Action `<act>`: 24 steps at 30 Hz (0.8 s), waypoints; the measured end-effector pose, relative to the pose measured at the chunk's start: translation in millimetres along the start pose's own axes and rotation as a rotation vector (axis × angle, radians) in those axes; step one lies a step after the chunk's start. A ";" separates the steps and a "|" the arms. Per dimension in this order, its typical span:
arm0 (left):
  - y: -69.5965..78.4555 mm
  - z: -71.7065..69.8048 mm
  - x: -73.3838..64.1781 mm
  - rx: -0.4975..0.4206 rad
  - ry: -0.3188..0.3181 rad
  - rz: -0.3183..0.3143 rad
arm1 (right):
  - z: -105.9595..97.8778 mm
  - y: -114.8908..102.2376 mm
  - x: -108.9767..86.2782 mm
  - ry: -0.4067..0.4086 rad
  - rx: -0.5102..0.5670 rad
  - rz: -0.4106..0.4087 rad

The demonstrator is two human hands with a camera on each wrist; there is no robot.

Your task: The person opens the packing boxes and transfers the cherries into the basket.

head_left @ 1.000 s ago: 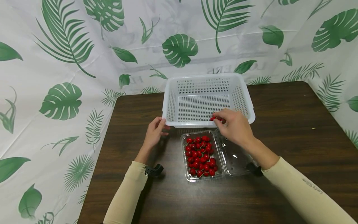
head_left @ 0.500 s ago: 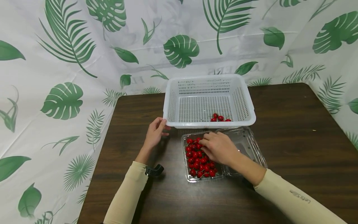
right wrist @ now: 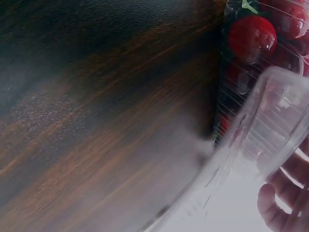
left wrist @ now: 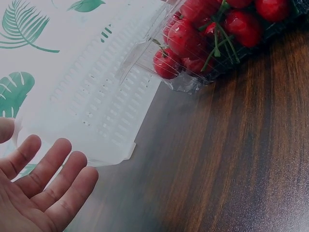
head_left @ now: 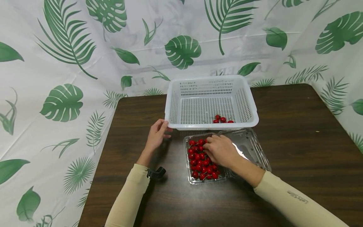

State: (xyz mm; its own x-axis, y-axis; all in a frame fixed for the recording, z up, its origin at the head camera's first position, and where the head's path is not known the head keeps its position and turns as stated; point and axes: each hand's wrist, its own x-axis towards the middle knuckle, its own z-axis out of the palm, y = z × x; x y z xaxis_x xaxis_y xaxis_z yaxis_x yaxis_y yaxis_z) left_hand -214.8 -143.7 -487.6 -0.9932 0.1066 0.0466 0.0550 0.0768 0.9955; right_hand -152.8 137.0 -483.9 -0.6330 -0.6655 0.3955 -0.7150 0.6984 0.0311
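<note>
My left hand [head_left: 156, 135] is at the front left corner of a white perforated plastic basket [head_left: 215, 125], its thumb on the rim. In the left wrist view the fingers [left wrist: 63, 193] of that hand are spread and loosely extended below the corner. Red cherries [head_left: 198, 162] with green stems fill a clear plastic clamshell box [head_left: 187, 170] in front of the basket. Over the box's upper right part, my right hand [head_left: 221, 151] reaches down among the cherries with bent fingers. Its fingertips are hidden in the head view, and I cannot tell whether they grip a cherry.
Several loose cherries [head_left: 223, 119] lie near the front wall inside the basket. The box's clear lid [head_left: 252, 145] lies folded open to the right, partly under the right forearm. All of it stands on a dark wooden table [head_left: 297, 126], with a leaf-print cloth [head_left: 141, 69] behind.
My right hand has let go of cherries in the basket and moved down and left to the box. Those cherries now lie on the basket's floor. My left hand has stayed at the corner.
</note>
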 end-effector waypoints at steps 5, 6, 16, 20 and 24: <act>-1.3 0.1 0.7 -0.011 0.008 0.005 | 0.1 -0.9 2.4 -0.005 -0.019 0.003; -1.6 0.1 0.9 -0.015 0.006 0.003 | 0.2 -0.9 2.7 -0.006 -0.020 0.003; 11.2 -1.4 -3.4 -0.030 -0.026 -0.027 | 1.8 -1.2 2.3 0.002 -0.018 -0.003; 26.2 1.0 -8.9 -0.006 -0.031 -0.025 | -0.2 -1.6 2.0 0.010 -0.007 0.004; 29.8 2.3 -10.5 -0.012 -0.034 -0.020 | -4.5 -2.6 2.3 0.021 0.032 0.010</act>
State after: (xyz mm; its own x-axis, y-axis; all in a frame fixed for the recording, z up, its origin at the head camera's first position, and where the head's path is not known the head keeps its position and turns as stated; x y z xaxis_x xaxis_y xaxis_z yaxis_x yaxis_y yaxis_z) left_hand -202.5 -140.3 -458.6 -0.9900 0.1392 0.0243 0.0340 0.0673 0.9972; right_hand -151.0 134.9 -478.9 -0.6340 -0.6524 0.4151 -0.7178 0.6963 -0.0020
